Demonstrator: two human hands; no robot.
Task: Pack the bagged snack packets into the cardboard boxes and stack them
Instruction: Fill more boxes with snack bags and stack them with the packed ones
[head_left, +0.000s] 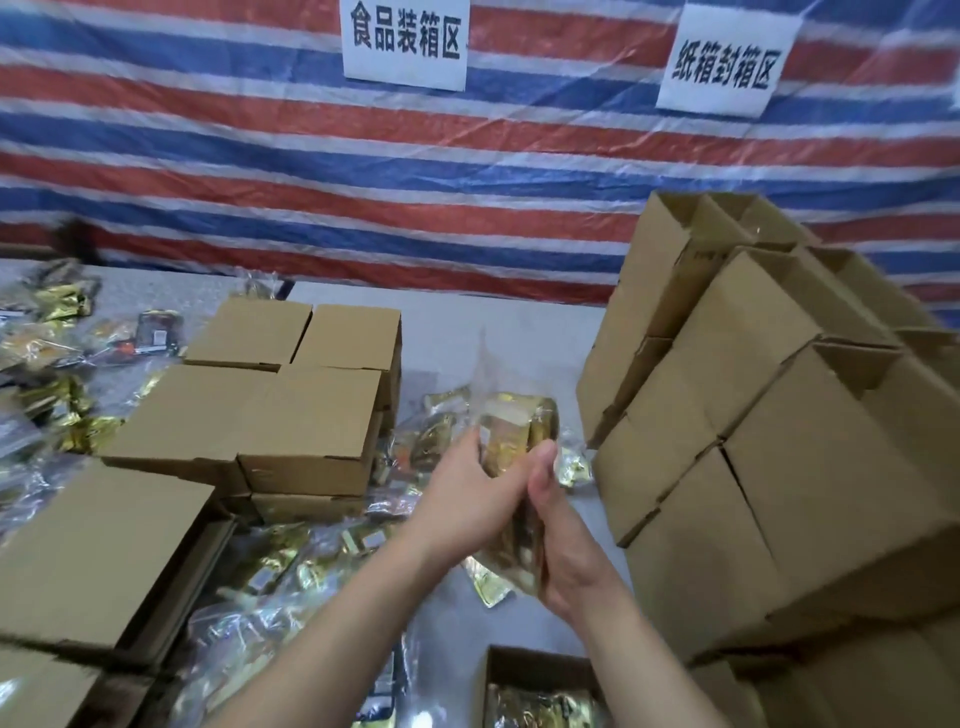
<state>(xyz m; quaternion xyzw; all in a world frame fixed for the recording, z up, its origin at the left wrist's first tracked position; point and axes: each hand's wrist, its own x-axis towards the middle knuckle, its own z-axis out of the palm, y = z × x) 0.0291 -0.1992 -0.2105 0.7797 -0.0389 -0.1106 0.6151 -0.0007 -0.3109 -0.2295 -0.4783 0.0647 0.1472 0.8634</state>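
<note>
A head-worn camera looks down on a packing desk (519, 332) covered with a pale cloth. Much is blurred: the loose packets (57, 332) scattered at nine and ten o'clock are only gold and dark smears, and their print cannot be read.

At the centre, both hands meet around a clear bag of gold snack packets (511, 441). The left hand (467, 499) holds the bag's left side, fingers curled behind it and hidden. The right hand (563, 540) grips the right side and lower end, thumb pointing up along the front. The bag's clear top rises toward twelve o'clock above the hands; its bottom is covered by the right palm.

At six o'clock an open cardboard box (540, 691), cut off by the lower edge, shows gold packets inside. At three o'clock stands a tall stack of boxes (779, 441) with their flaps up, leaning out of view to the right. At nine to eleven o'clock sit closed boxes (275, 405), stacked in layers, some cut off at the left edge. More bagged packets (270, 587) lie on the desk at seven o'clock, partly under the left forearm.

Behind hangs a red, white and blue striped tarp (260, 156) bearing two white paper signs (405, 41) with Chinese characters.
</note>
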